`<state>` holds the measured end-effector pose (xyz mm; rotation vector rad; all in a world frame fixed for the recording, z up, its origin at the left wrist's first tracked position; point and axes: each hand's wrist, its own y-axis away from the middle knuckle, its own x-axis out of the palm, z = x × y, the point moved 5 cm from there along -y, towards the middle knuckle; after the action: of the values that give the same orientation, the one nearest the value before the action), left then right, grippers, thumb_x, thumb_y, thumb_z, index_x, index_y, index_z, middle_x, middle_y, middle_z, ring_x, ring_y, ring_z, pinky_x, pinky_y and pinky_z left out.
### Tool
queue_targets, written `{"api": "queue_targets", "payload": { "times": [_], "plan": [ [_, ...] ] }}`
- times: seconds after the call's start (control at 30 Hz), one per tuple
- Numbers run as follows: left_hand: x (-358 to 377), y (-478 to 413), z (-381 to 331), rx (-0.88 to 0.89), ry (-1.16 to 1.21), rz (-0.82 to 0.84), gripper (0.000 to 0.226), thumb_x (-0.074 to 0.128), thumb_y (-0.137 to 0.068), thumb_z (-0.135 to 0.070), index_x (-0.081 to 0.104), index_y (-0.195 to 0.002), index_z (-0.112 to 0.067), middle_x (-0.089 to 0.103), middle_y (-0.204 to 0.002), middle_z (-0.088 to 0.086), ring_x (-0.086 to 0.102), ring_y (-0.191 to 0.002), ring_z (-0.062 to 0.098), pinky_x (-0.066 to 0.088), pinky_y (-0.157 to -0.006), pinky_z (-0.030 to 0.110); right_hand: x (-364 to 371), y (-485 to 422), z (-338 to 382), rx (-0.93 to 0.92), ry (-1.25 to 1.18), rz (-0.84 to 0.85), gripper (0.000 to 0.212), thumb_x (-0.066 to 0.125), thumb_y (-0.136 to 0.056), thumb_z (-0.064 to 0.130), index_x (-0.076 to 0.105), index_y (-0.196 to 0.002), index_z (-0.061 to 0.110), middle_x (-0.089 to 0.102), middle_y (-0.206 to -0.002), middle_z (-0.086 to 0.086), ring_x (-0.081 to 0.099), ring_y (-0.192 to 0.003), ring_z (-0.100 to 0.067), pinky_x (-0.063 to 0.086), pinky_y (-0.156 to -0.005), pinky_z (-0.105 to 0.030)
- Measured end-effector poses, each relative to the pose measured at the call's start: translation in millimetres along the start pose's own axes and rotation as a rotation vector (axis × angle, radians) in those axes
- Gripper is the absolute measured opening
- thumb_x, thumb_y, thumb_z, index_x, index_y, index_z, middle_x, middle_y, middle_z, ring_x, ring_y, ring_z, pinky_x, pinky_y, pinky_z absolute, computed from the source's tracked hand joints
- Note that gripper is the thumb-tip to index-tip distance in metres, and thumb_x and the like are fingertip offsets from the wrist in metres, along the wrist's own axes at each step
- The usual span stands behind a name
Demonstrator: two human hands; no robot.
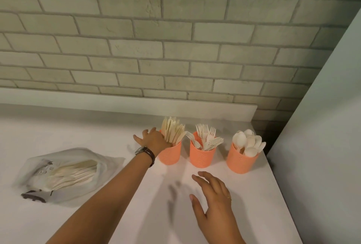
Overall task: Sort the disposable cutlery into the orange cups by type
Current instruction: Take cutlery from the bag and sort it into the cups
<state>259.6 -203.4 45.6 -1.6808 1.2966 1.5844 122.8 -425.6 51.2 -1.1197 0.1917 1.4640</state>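
Left hand [154, 140] splayed, gripping nothing, against knives [173, 129] in the row's 9 o'clock cup [170, 155], seems to square that bundle, right hand [213, 194] hovering flat, empty, at 5 o'clock.

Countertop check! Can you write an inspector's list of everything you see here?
Surface: white countertop.
Job's things: three orange cups in a row; left cup holds knives, middle cup forks, right cup spoons.
Clutter: plastic bag with more cutlery, lying at the left.
Hands: left hand open, against the left cup; right hand open, over the countertop.
Cables: nothing seen.
Surroundings: brick wall behind, plain panel at right.
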Motion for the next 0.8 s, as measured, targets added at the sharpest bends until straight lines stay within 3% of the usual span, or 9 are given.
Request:
{"api": "queue_targets", "payload": {
  "times": [0.1, 0.2, 0.3, 0.4, 0.5, 0.6, 0.7, 0.8],
  "plan": [
    [-13, 4, 7, 0.049, 0.096, 0.025, 0.060, 0.063, -0.061, -0.072, 0.067, -0.102, -0.029, 0.053, -0.125, -0.008, 0.038, -0.130, 0.025, 0.009, -0.110, 0.062, 9, -2, 14, 0.005, -0.007, 0.021, 0.038, 0.046, -0.081, 0.042, 0.045, -0.119, 0.042, 0.041, -0.124, 0.025, 0.039, -0.113, -0.002, 0.035, -0.088, -0.030],
    [-28, 14, 24, 0.139, 0.271, -0.026, 0.058, 0.072, -0.060, -0.064, 0.066, -0.109, -0.032, 0.041, -0.144, -0.010, 0.031, -0.137, 0.020, 0.006, -0.113, 0.056, 21, -3, 33, 0.009, -0.002, 0.021, 0.038, 0.048, -0.080, 0.041, 0.048, -0.118, 0.041, 0.048, -0.121, 0.023, 0.040, -0.112, -0.001, 0.036, -0.086, -0.029],
    [-43, 32, 58, 0.283, 0.523, -0.092, 0.066, 0.079, -0.059, -0.055, 0.062, -0.117, -0.029, 0.040, -0.145, -0.009, 0.033, -0.136, 0.017, 0.020, -0.115, 0.048, 44, -3, 58, 0.046, -0.029, 0.037, 0.035, 0.046, -0.082, 0.041, 0.047, -0.117, 0.042, 0.051, -0.117, 0.023, 0.040, -0.112, 0.000, 0.036, -0.088, -0.030],
    [-62, 61, 109, 0.408, 0.716, -0.120, 0.050, 0.080, -0.065, -0.040, 0.066, -0.112, -0.029, 0.046, -0.139, -0.010, 0.038, -0.131, 0.011, 0.033, -0.109, 0.033, 75, -2, 90, 0.096, -0.097, 0.066, 0.036, 0.044, -0.083, 0.043, 0.044, -0.118, 0.044, 0.048, -0.118, 0.028, 0.034, -0.115, 0.012, 0.034, -0.093, -0.027],
    [-80, 86, 174, 0.485, 0.682, -0.215, 0.024, 0.076, -0.074, -0.028, 0.069, -0.094, -0.038, 0.053, -0.125, -0.017, 0.046, -0.121, 0.008, 0.038, -0.103, 0.028, 107, -2, 124, 0.121, -0.183, 0.120, 0.037, 0.042, -0.083, 0.045, 0.042, -0.120, 0.045, 0.045, -0.120, 0.035, 0.027, -0.118, 0.020, 0.037, -0.093, -0.021],
    [-88, 91, 251, 0.445, 0.537, -0.312, 0.023, 0.074, -0.076, -0.022, 0.067, -0.082, -0.042, 0.053, -0.120, -0.019, 0.047, -0.115, 0.008, 0.033, -0.100, 0.023, 143, -3, 161, 0.135, -0.246, 0.169, 0.037, 0.042, -0.084, 0.046, 0.042, -0.121, 0.046, 0.040, -0.126, 0.034, 0.031, -0.120, 0.016, 0.031, -0.096, -0.005],
    [-91, 85, 308, 0.363, 0.369, -0.397, 0.017, 0.078, -0.072, -0.018, 0.072, -0.077, -0.033, 0.057, -0.124, -0.004, 0.046, -0.118, 0.022, 0.033, -0.099, 0.032, 170, -8, 192, 0.156, -0.277, 0.219, 0.036, 0.041, -0.084, 0.044, 0.052, -0.118, 0.041, 0.045, -0.124, 0.031, 0.035, -0.121, 0.012, 0.023, -0.097, 0.002],
    [-86, 74, 340, 0.308, 0.271, -0.374, 0.022, 0.081, -0.067, -0.016, 0.074, -0.078, -0.033, 0.059, -0.125, 0.004, 0.049, -0.116, 0.031, 0.042, -0.093, 0.041, 188, -22, 216, 0.140, -0.278, 0.263, 0.031, 0.044, -0.089, 0.036, 0.057, -0.117, 0.035, 0.050, -0.120, 0.026, 0.043, -0.116, 0.012, 0.028, -0.096, 0.000]
  ]
}}
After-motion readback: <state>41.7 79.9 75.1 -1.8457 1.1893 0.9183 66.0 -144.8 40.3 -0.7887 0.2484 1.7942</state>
